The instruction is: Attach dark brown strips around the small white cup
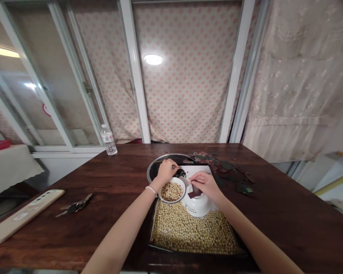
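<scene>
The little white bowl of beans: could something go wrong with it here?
The small round white bowl of speckled beans sits right under the left hand, so a bump might tip it onto the black tray of pale soybeans and mix them. The dark flat piece by the right hand might also slip down among the soybeans, where it could be hard to find.

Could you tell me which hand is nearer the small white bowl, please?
Left. The left hand is over the bowl's far rim; the right hand is to its right.
</scene>
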The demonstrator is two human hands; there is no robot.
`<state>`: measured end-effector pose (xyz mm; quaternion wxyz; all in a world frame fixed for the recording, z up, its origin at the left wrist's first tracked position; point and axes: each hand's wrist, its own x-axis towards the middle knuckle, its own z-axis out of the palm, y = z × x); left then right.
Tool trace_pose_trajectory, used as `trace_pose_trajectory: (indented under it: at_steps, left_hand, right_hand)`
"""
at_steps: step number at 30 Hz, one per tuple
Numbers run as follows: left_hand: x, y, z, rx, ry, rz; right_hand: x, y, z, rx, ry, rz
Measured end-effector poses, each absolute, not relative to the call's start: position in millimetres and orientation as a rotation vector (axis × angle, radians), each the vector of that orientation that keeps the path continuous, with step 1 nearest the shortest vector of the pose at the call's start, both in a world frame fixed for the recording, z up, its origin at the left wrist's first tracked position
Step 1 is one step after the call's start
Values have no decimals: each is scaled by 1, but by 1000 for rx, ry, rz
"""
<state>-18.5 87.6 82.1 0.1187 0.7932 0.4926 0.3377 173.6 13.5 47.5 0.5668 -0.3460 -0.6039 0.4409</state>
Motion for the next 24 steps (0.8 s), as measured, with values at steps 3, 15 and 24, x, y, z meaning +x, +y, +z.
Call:
trace_pose_trajectory:
  at_steps: [3,15,24]
  left_hand:
    - [-19,97,81,2348,1456,954]
    - [1,23,100,2343,988,873]
    - [6,-16,90,2332,1118,578]
  right_hand:
    - [175,12,49,-819,-1461,1014]
    - [180,4,51,-887,-1634,973]
    - [186,5,54,-879,-1587,1002]
